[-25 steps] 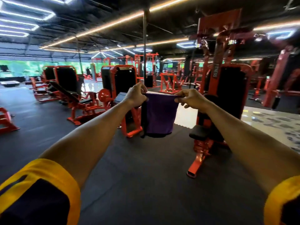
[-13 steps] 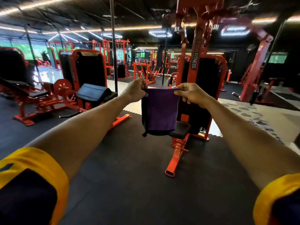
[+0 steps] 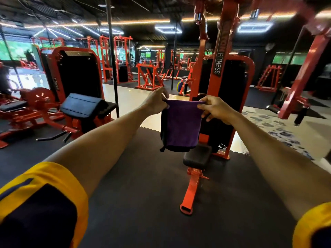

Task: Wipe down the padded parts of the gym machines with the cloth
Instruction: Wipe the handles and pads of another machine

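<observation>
My fingers [image 3: 165,95] pinched the top corners of the purple cloth [image 3: 181,126], one corner in my left hand [image 3: 155,104], one in my right hand [image 3: 215,108], so it hung flat. It hung in the air before the black seat pad [image 3: 197,156], ready for wiping, I think.

dim hall around me, lit by ceiling light strips [image 3: 125,22] and daylight from left windows [image 3: 16,49]; edges bend, top right blurs.
</observation>
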Demonstrator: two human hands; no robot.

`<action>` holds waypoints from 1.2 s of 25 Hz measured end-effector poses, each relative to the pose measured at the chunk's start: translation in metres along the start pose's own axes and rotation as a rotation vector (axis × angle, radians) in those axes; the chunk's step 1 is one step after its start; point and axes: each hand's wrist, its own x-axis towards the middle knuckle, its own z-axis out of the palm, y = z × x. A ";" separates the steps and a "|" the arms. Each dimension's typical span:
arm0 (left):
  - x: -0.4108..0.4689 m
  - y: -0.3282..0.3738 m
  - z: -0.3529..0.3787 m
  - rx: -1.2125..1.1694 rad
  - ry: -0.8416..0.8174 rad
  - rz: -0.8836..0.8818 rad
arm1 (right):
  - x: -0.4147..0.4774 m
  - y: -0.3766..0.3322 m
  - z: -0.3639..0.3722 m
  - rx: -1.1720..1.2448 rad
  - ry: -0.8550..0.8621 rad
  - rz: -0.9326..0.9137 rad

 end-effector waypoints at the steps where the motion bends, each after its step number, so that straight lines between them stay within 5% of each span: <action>1: 0.021 -0.015 0.007 -0.022 -0.018 0.011 | 0.020 0.009 0.002 -0.019 0.004 0.009; 12: 0.247 -0.115 0.073 -0.124 -0.156 0.097 | 0.201 0.086 0.011 -0.094 0.144 0.120; 30: 0.566 -0.224 0.305 -0.223 -0.422 0.079 | 0.457 0.308 -0.033 -0.186 0.289 0.328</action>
